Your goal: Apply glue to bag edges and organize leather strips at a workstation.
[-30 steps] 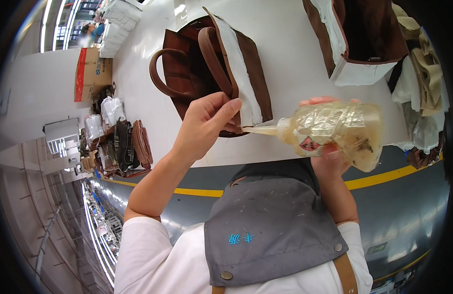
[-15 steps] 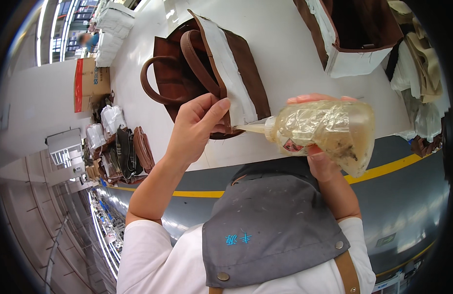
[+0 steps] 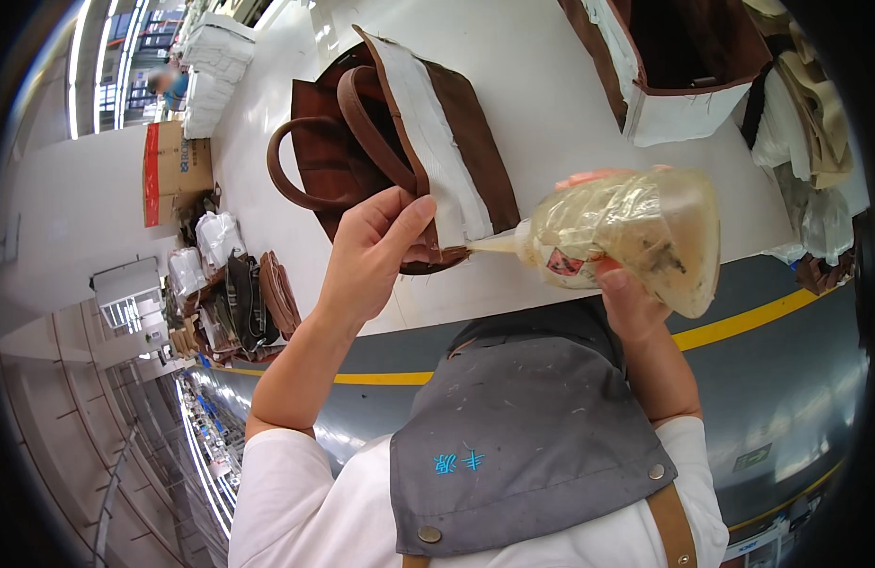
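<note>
A brown handbag (image 3: 475, 142) with two rounded handles and a white lining strip lies on the white table. My left hand (image 3: 376, 246) pinches the bag's edge near its close corner, thumb on top. In my right hand (image 3: 627, 293) is a clear squeeze bottle (image 3: 613, 232), held sideways, with yellowish contents and dark specks inside. The bottle's thin nozzle (image 3: 494, 245) points left, its tip at the bag's corner beside my left fingers. Whether liquid is coming out cannot be made out.
Another brown bag with a white lower panel (image 3: 688, 115) stands at the far right. Fabric pieces (image 3: 812, 118) are heaped at the right edge. On the left are a cardboard box (image 3: 184, 170) and several wrapped bags (image 3: 248, 293). The table's near edge runs before my apron (image 3: 523, 426).
The bottle has tipped a little, its base rising and its nozzle tip shifting slightly right along the bag's corner. My left hand keeps its pinch, and the bag's edge there is slightly more turned.
</note>
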The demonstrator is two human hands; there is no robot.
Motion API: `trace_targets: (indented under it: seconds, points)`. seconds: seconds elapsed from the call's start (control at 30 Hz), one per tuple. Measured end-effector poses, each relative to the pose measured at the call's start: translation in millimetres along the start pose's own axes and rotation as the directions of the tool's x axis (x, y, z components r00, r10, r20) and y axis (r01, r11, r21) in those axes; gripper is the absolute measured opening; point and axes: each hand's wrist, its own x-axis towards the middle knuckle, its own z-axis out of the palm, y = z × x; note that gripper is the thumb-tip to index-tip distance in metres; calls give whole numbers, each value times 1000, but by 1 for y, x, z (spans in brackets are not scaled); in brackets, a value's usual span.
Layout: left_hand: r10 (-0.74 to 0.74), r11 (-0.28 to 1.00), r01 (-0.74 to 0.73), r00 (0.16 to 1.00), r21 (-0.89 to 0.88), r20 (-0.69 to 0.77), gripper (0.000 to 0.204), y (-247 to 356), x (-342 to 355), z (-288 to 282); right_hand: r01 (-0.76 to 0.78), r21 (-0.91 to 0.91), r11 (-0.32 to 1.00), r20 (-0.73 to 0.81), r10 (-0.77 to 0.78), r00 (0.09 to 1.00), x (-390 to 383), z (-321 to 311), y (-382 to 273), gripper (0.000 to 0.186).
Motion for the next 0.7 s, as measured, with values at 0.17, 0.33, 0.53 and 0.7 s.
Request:
trace_targets:
  seconds: [0.17,0.33,0.53,0.7]
  points:
    - [11,1000,-11,1000,-29,-9,22,-3,0,-2,-63,130,989,-70,73,995,-3,0,-3,54]
    - [-6,997,4,1000,-71,-28,23,-3,0,0,-28,173,985,-69,41,997,-3,7,5,55]
    - [-23,995,18,998,-97,-52,25,-6,0,-1,18,187,982,-72,-4,997,-2,8,6,56]
    - [-8,994,2,999,-112,-50,25,-6,-1,-3,-50,178,983,-88,67,994,-6,7,3,56]
